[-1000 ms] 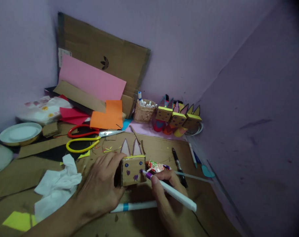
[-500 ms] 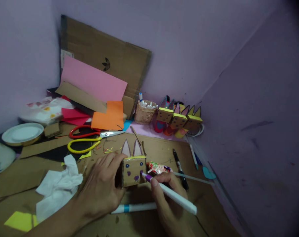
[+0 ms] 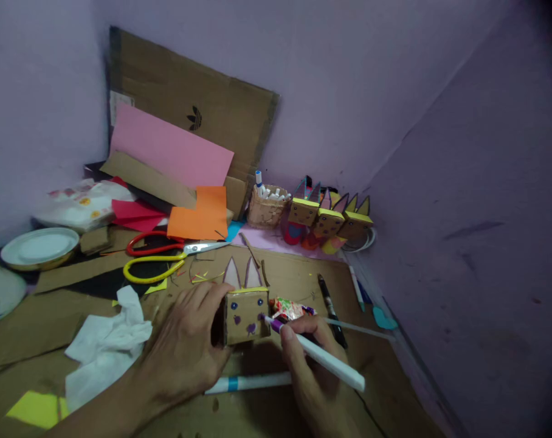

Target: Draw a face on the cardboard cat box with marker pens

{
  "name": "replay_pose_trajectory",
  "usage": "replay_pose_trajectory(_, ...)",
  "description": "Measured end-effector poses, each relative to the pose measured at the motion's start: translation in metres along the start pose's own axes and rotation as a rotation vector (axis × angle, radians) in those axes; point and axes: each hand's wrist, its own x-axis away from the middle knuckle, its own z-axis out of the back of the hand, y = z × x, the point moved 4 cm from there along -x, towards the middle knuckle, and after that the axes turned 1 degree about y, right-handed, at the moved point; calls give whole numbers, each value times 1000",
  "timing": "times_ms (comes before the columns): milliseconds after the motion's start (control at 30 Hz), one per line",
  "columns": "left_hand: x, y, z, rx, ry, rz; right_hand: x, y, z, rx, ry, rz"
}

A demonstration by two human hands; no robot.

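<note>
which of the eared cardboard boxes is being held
The front box, gripped by the left hand, with the purple marker at its face. The other three sit in a row beside the woven basket.

At lower centre, a box [image 3: 247,325] sits between left hand [image 3: 189,340] and right hand [image 3: 315,365], scissors [image 3: 196,247] and tissue [image 3: 107,347] to its left, basket [image 3: 265,213] behind.

Head-worn view, looking forward and down

Eared box [image 3: 247,315]: top left corner covered by left hand [image 3: 189,337]. Blue-banded marker [image 3: 253,382], below box: one end behind right hand [image 3: 310,378]. White vessel [image 3: 0,292], far left of box: edge-cropped. Wrapper [image 3: 290,306], right of box: print illegible.
</note>
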Motion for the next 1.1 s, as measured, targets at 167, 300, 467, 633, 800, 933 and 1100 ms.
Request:
replay_pose_trajectory(167,0,1,1,-1,15,-19,1,-2,0,33,26,-8)
replay_pose_trajectory(300,0,0,-1,-6,4,-17,1,-4,0,48,20,29)
replay_pose_trajectory(467,0,-2,-2,-21,9,-2,0,-4,0,54,-18,52)
replay_pose_trajectory(633,0,-3,-2,5,2,14,1,-3,1,43,5,-11)
replay_pose_trajectory(800,1,-2,0,1,3,6,1,1,0,14,20,-18)
replay_pose_trajectory(933,0,0,0,-4,-5,16,0,2,0,11,3,-4)
replay_pose_trajectory(1100,-1,-1,-1,4,12,1,1,-2,0,54,-7,10)
